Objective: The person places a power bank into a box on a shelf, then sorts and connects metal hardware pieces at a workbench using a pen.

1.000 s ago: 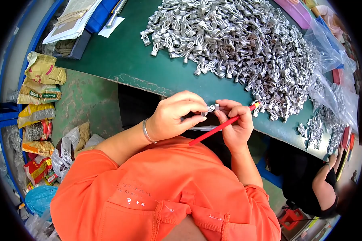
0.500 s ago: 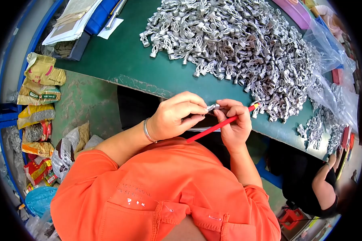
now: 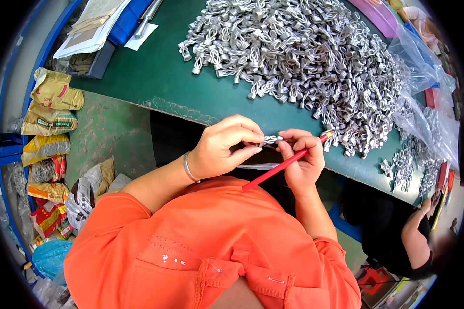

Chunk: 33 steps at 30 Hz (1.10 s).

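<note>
Between my two hands, just off the table's front edge, is a small silver metal piece (image 3: 270,140) with a twisted loop and a ribbed end. My left hand (image 3: 224,147), with a bracelet at the wrist, pinches its left end between thumb and fingertips. The fingers of my right hand (image 3: 302,158) close on its right end and also hold a red pen-like tool (image 3: 276,170), its yellow tip pointing up to the right. Beyond my hands a large pile of similar metal pieces (image 3: 304,56) lies on the green table (image 3: 139,72).
Clear plastic bags (image 3: 420,113) and a pink tray (image 3: 379,15) lie at the right. A blue bin (image 3: 131,23) with papers stands at the upper left. Filled bags (image 3: 51,121) line the left side. Another person's arm (image 3: 415,239) reaches to the table's right end.
The metal piece has turned slightly, and more of its twisted loop shows between my fingers. The lower end of the red tool has dipped a little since the last frame.
</note>
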Motion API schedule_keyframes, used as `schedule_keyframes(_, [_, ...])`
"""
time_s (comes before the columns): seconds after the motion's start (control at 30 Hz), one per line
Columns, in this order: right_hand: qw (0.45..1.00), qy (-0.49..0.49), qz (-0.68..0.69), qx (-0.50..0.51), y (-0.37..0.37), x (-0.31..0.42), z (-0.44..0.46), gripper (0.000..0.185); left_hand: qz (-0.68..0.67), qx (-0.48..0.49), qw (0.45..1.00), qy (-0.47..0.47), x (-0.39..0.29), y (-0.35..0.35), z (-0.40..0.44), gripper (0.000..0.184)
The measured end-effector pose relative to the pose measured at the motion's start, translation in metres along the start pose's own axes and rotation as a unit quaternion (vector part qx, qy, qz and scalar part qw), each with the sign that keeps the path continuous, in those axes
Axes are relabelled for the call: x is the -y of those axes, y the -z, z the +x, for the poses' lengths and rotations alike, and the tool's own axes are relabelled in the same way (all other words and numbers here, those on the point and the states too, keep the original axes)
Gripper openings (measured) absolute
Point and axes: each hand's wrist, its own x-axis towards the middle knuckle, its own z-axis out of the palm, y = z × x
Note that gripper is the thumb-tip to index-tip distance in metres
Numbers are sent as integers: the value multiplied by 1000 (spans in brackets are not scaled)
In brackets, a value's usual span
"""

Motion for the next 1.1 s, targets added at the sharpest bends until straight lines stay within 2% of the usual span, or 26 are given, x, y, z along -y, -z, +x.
schedule_keyframes(0.07, [1000, 5, 7, -4, 0, -1, -1, 26, 0, 8, 1000, 6, 0, -1, -1, 18])
schedule_keyframes(0.13, [1000, 10, 14, -7, 0, -2, 0, 27, -125, -15, 985, 114, 0, -5, -3, 17])
schedule_keyframes(0.23, [999, 49, -15, 2, 0, -2, 1, 28, -198, 2, 968, 152, 4, -5, -5, 17])
schedule_keyframes(0.37, [999, 37, 24, 0, 0, -3, 0, 29, -164, -3, 979, 121, 5, -4, -2, 16])
schedule_keyframes(0.43, [999, 41, 29, 4, 1, -3, 1, 29, -33, 11, 999, 20, 4, 0, 2, 14])
schedule_keyframes(0.93, [998, 34, 35, 33, 4, 2, 2, 29, 12, -19, 999, -30, -2, -4, 4, 17])
schedule_keyframes(1.0, [995, -52, 80, 26, 6, 5, -1, 27, 3, -24, 999, -24, -2, -5, 3, 17])
schedule_keyframes(1.07, [998, -13, 56, 34, 9, 0, -2, 27, -5, -30, 999, -18, -2, -8, 1, 18])
schedule_keyframes(1.1, [998, 25, 32, 42, 9, -2, -2, 27, -44, -46, 997, 36, -3, -12, 0, 18])
